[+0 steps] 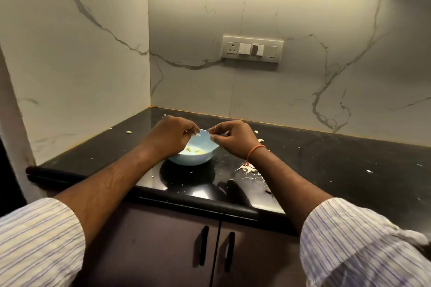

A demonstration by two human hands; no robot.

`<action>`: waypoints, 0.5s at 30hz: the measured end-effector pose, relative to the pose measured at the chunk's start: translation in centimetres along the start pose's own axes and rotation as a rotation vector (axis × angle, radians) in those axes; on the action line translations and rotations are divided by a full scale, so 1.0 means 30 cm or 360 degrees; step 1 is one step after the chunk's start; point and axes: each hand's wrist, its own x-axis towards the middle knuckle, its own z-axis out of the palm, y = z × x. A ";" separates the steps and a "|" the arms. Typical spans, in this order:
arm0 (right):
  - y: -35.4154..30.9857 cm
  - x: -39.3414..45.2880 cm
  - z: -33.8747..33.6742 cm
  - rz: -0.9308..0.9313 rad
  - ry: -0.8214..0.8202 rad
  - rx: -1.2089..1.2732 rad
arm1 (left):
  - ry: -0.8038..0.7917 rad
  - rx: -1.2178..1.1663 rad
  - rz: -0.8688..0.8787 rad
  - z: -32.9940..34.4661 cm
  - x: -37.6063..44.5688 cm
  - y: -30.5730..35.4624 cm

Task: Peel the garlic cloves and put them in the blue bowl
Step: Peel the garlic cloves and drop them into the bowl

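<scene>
Above the blue bowl, a garlic clove is pinched by the left hand; a bit of skin is pinched by the right hand.

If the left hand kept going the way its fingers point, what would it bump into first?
Probably the right hand. The left hand points its fingertips rightward over the blue bowl, though depth is hard to judge.

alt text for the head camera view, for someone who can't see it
Two hands, left hand and right hand, pinch small pale bits above a blue bowl holding a few peeled garlic cloves. The bowl sits on a black counter, with garlic skins beside it.
</scene>
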 end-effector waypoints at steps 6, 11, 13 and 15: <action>0.080 -0.131 -0.169 0.0015 -0.0019 -0.0092 | -0.0034 -0.0121 0.0163 0.059 0.036 0.150; 0.170 -0.351 -0.334 -0.0017 -0.0229 0.0058 | -0.0211 -0.0123 0.0430 0.164 0.058 0.314; 0.210 -0.437 -0.381 0.0000 -0.0290 0.0045 | -0.0257 -0.0131 0.0464 0.219 0.065 0.351; 0.250 -0.509 -0.415 0.0061 -0.0366 -0.0078 | -0.0277 -0.0152 0.0470 0.277 0.073 0.368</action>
